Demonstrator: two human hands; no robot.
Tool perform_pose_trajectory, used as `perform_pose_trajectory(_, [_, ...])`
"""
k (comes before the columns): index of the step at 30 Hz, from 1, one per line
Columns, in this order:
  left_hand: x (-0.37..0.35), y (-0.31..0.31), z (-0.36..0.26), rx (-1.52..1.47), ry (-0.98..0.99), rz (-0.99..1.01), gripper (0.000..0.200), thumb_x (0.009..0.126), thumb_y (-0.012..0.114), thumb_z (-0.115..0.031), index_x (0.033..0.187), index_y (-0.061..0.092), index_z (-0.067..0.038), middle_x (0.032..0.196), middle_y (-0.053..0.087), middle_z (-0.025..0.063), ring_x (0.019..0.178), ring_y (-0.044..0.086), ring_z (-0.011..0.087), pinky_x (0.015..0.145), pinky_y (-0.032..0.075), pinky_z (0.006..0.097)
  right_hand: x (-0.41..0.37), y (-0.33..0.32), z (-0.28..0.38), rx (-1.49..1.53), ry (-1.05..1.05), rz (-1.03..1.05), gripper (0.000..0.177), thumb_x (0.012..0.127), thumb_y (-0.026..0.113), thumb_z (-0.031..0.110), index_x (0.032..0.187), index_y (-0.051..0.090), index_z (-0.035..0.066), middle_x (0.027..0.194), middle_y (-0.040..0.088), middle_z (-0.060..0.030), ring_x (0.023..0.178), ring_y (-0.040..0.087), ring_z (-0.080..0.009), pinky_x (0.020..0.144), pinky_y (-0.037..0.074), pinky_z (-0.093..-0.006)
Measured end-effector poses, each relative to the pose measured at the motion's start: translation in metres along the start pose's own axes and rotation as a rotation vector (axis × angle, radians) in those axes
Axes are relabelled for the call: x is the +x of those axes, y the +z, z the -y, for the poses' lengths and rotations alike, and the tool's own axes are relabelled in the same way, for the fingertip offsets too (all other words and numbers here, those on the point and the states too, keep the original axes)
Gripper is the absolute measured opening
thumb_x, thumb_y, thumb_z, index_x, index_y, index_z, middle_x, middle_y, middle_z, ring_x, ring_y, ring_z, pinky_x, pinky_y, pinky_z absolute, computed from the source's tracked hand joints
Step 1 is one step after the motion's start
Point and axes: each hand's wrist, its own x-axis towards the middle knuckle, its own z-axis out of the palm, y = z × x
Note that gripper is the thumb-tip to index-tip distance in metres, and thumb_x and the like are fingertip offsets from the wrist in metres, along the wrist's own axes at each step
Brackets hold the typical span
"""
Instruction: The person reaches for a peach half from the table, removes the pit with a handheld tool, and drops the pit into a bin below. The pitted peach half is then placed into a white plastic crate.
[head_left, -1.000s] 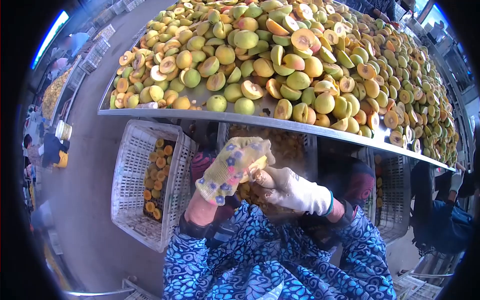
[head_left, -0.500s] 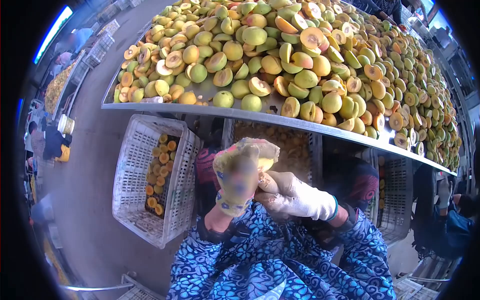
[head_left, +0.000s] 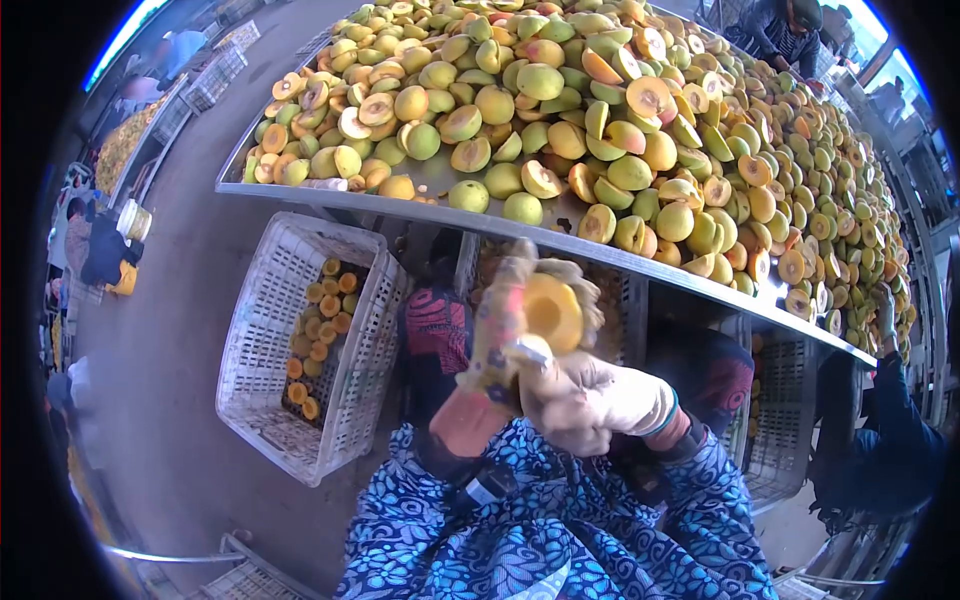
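My left hand (head_left: 497, 325), in a patterned, dirt-stained glove, is wrapped round a halved peach (head_left: 562, 318). Its orange cut face is turned toward me, with a smooth hollow and no stone in it. Just below the fruit, my right hand (head_left: 585, 408) in a white glove is closed in a fist against the left glove. A small pale, shiny tip shows at its thumb; I cannot make out what it is. Beyond both hands, a heap of halved peaches (head_left: 540, 82) covers the metal-edged table (head_left: 400, 205), many with stones still in them.
A white plastic crate (head_left: 250, 385) with pitted halves stands at lower left. Another crate (head_left: 785, 430) is at right under the table, and a bin of brownish pieces sits behind my hands. A co-worker's gloved hand (head_left: 886, 312) reaches the heap at right; another person (head_left: 785, 35) stands at the far side.
My left hand has turned and opened outward, so the peach half's hollow now shows. The right hand has moved slightly down from it and curled tighter. The whole view has shifted a little.
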Motion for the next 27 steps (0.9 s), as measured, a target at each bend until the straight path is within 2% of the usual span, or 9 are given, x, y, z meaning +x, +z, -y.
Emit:
perform_pose_trajectory(4, [-0.008,-0.074,-0.049,0.21,0.503,-0.364,0.051,0.1,0.051,-0.051,0.092,0.066,-0.003,0.081,0.068,0.0117,0.069,0.068,0.0203,0.062,0.058,0.0305,0.003,-0.025,-0.012,-0.344,-0.395,-0.789,0.025,0.088,0.069,0.016,0.103,0.053,0.004,0.074,0.056,0.0002,0.056,0.052,-0.0124,0.05,0.042,-0.0268])
perform_pose_trajectory(6, [-0.029,-0.144,-0.093,0.516,0.58,-0.538,0.044,0.1,0.053,-0.041,0.1,0.067,0.0,0.082,0.07,0.0104,0.073,0.068,0.0217,0.069,0.058,0.0304,0.014,-0.08,-0.067,-1.499,-0.287,-1.149,0.025,0.086,0.066,0.014,0.106,0.056,0.003,0.083,0.068,-0.0066,0.065,0.066,-0.0241,0.052,0.047,-0.035])
perform_pose_trajectory(9, [-0.047,-0.211,-0.16,1.408,0.346,-0.738,0.038,0.097,0.06,-0.033,0.111,0.067,0.001,0.089,0.071,0.0125,0.084,0.069,0.023,0.08,0.057,0.0337,0.021,-0.107,-0.154,-2.131,0.251,-0.707,0.023,0.092,0.055,0.025,0.102,0.057,0.004,0.091,0.07,-0.014,0.076,0.071,-0.0295,0.058,0.052,-0.0396])
perform_pose_trajectory(12, [-0.036,-0.183,-0.183,2.443,0.947,-0.75,0.033,0.093,0.063,-0.025,0.118,0.066,-0.003,0.098,0.071,0.0156,0.094,0.069,0.0251,0.087,0.053,0.036,0.033,-0.079,-0.105,-1.971,0.384,-0.725,0.027,0.093,0.054,0.026,0.108,0.055,0.003,0.095,0.071,-0.015,0.077,0.07,-0.0319,0.061,0.053,-0.0417])
perform_pose_trajectory(14, [0.002,-0.14,-0.187,1.503,0.523,-0.431,0.041,0.096,0.062,-0.03,0.126,0.061,-0.002,0.11,0.07,0.0121,0.106,0.065,0.0221,0.095,0.05,0.0336,0.035,-0.069,-0.084,-1.883,0.452,-0.845,0.029,0.092,0.056,0.026,0.11,0.054,0.003,0.095,0.071,-0.0163,0.078,0.07,-0.0342,0.062,0.054,-0.0435])
perform_pose_trajectory(16, [0.064,-0.145,-0.175,1.552,0.581,-0.159,0.045,0.094,0.062,-0.036,0.125,0.062,-0.003,0.11,0.069,0.0171,0.105,0.066,0.0279,0.095,0.05,0.0355,0.032,-0.074,-0.085,-1.674,0.19,-0.878,0.029,0.09,0.06,0.026,0.108,0.054,0.004,0.087,0.068,-0.0189,0.075,0.068,-0.0378,0.062,0.053,-0.0468])
perform_pose_trajectory(22, [0.199,-0.076,-0.091,1.923,0.364,-0.591,0.044,0.082,0.072,-0.034,0.107,0.067,0.002,0.1,0.067,0.0292,0.102,0.065,0.0373,0.086,0.051,0.0417,0.028,-0.06,-0.08,-1.551,-0.041,-0.931,0.031,0.088,0.063,0.025,0.109,0.05,0.006,0.082,0.066,-0.021,0.072,0.066,-0.0402,0.063,0.052,-0.0494])
perform_pose_trajectory(23, [0.202,-0.067,-0.097,1.711,0.105,-0.492,0.04,0.08,0.076,-0.021,0.111,0.064,0.001,0.102,0.067,0.0254,0.099,0.067,0.0332,0.08,0.054,0.0403,0.026,-0.054,-0.075,-1.488,-0.053,-0.947,0.032,0.088,0.065,0.026,0.108,0.05,0.006,0.084,0.066,-0.022,0.076,0.066,-0.0408,0.065,0.052,-0.0497])
perform_pose_trajectory(27, [0.179,-0.062,-0.096,1.278,0.213,-0.456,0.053,0.079,0.078,-0.019,0.122,0.054,0.0,0.105,0.067,0.0193,0.082,0.069,0.031,0.081,0.055,0.0374,0.023,-0.049,-0.064,-1.254,-0.15,-0.993,0.025,0.089,0.067,0.023,0.099,0.052,0.005,0.08,0.064,-0.0249,0.079,0.064,-0.0432,0.065,0.05,-0.0474])
